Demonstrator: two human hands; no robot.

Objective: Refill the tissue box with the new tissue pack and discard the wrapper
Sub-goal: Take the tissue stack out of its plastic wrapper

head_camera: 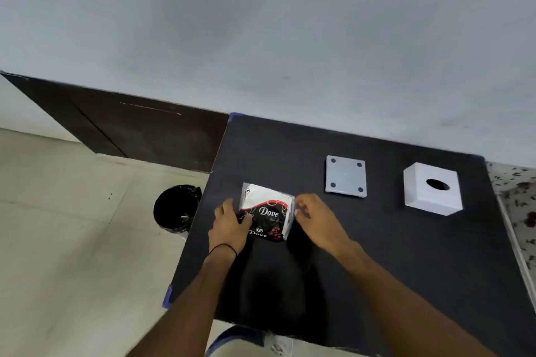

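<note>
The new tissue pack (268,211) lies on the black table (391,255), wrapped in clear plastic with a white, red and black "Dove" print. My left hand (230,226) grips its left edge with the thumb on top. My right hand (317,219) pinches the wrapper's right edge. Farther right stands the white cube-shaped tissue box cover (432,188) with a round hole in its top. Its flat grey base plate (345,176) with four dark dots lies between the pack and the cover.
A black-lined waste bin (177,209) stands on the pale tiled floor left of the table. A grey wall runs behind the table. A speckled countertop (519,203) borders the table's right side. A dark wooden panel (139,127) sits at the back left.
</note>
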